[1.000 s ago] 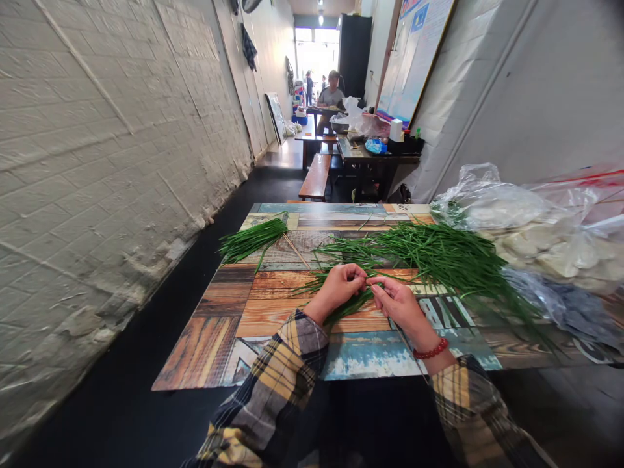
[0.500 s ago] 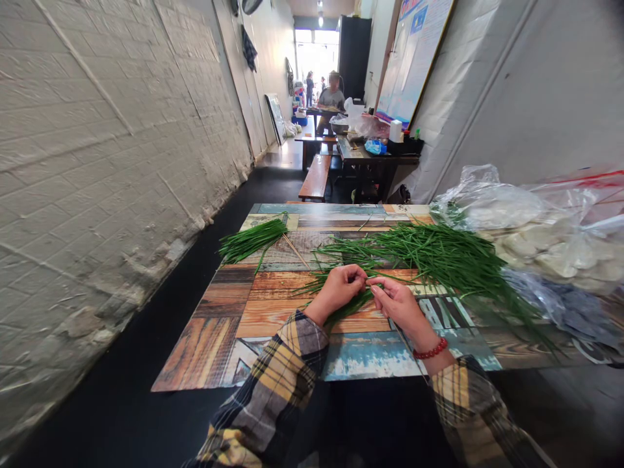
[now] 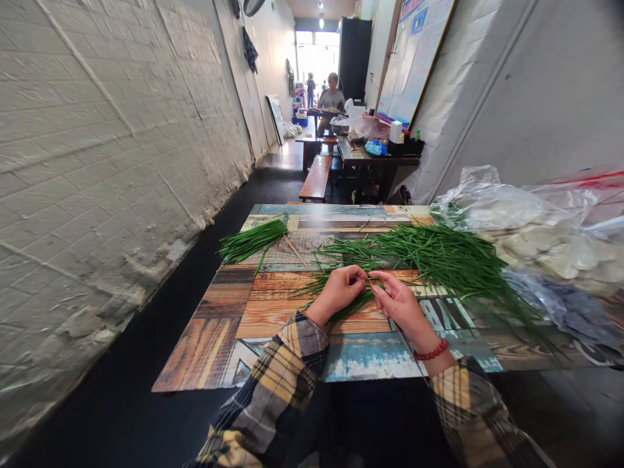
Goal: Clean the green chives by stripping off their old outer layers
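My left hand (image 3: 344, 288) is closed in a pinch over a small bunch of green chives (image 3: 351, 309) on the patterned table (image 3: 273, 315). Facing it, my right hand (image 3: 397, 304) pinches with thumb and index finger, fingertips close to the left ones. A thin tan strand shows between the fingertips, and a long strand (image 3: 407, 348) trails beneath my right hand past the front edge. Most of the bunch is hidden by my hands. Behind them spreads a large loose pile of chives (image 3: 439, 250). A neater bundle of chives (image 3: 253, 240) lies at the far left, beside thin tan strands (image 3: 296, 252).
Clear plastic bags (image 3: 541, 227) with pale contents crowd the table's right side. Beyond are a wooden bench (image 3: 316, 177) and another table (image 3: 353, 153) carrying bags and a dark tray. A person (image 3: 332, 97) sits farther back. Brick wall (image 3: 97, 162) runs along the left.
My right index finger has lifted and straightened slightly, and the gap between the fingertips looks a little different. The chives and everything else stay in place.
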Motion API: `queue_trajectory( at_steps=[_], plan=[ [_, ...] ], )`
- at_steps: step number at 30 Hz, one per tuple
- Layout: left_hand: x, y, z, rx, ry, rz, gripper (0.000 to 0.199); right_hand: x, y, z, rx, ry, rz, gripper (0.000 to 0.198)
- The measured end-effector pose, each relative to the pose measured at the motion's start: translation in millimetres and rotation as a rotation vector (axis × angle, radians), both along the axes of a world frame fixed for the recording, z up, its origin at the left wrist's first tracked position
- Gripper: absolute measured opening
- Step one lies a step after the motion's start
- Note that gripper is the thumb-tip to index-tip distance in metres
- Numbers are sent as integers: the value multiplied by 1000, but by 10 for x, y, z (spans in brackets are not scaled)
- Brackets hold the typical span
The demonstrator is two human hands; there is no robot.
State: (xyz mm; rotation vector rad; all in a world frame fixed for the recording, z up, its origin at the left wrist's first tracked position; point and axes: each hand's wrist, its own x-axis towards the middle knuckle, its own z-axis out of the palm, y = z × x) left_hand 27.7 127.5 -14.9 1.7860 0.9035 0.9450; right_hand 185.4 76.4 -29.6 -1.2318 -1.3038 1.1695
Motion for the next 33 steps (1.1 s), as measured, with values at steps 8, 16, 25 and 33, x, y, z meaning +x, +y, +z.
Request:
queue_trajectory(
  at_steps=[8, 16, 25, 33],
  plan=[
    [-7, 14, -9, 11, 12, -9, 7, 3, 11, -29, 8, 11, 1, 42],
    [-15, 15, -16, 64, 50, -40, 13, 9, 15, -29, 3, 7, -6, 40],
    [-34, 14, -18, 107, 128, -128, 19, 15, 10, -35, -1, 0, 5, 37],
    [-130, 83, 6, 220, 295, 172, 18, 18, 21, -66, -28, -7, -2, 34]
  ],
)
